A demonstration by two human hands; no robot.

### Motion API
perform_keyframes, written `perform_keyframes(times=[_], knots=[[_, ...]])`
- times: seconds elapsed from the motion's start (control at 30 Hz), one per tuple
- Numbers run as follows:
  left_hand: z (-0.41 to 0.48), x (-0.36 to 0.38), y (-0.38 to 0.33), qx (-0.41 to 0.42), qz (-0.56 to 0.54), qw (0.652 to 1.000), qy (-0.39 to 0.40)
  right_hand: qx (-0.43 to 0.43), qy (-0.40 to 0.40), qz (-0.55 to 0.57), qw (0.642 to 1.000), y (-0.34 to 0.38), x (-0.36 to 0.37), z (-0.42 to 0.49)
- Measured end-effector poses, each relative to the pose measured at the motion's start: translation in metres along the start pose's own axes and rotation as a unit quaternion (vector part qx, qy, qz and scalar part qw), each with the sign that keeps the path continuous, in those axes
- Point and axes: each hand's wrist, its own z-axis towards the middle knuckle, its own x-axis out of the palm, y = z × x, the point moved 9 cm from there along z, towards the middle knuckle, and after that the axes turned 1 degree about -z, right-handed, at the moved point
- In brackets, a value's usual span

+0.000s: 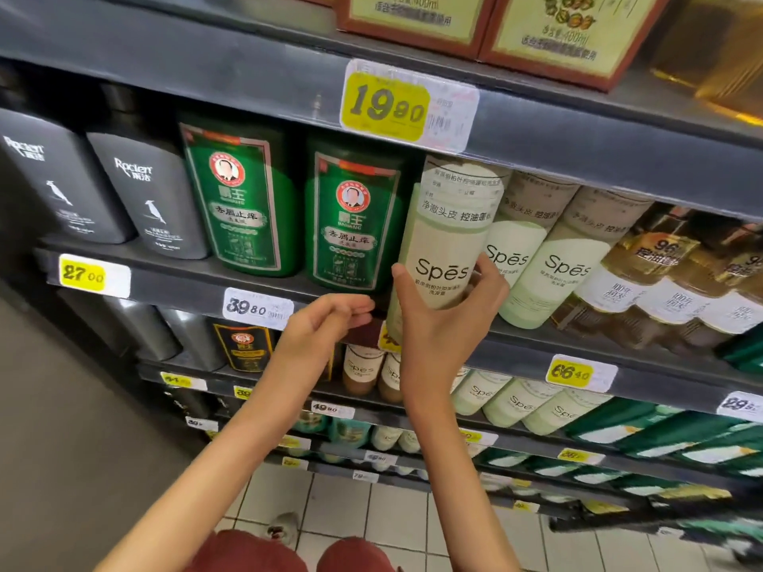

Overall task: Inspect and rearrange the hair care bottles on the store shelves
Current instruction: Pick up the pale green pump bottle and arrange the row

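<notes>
Holds the bottle low on its body, out at the near edge of the shelf, long axis close to upright, top tipped slightly right under the shelf above. Wraps it with the right hand: thumb on the left side, fingers on the right. Stands between a green bottle on the left and a matching row on the right. Left hand just left of it and lower, loosely curled round nothing. Probably calls for a push straight far into that gap, the right hand already placed.
</notes>
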Motion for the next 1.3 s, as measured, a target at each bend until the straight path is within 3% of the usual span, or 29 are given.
perform_keyframes(times=[0.5, 0.87, 1.3], knots=[[0.003, -0.031, 0.017, -0.049, 0.022, 0.997, 0.064, -0.046, -0.132, -0.073, 0.988, -0.014, 0.016, -0.005], [0.005, -0.047, 0.032, -0.065, 0.038, 0.99, 0.117, 0.024, -0.047, -0.143, 0.988, -0.049, 0.008, -0.025], [0.008, -0.052, 0.037, -0.062, 0.04, 0.984, 0.163, 0.025, -0.086, -0.206, 0.974, -0.042, 0.021, -0.021]])
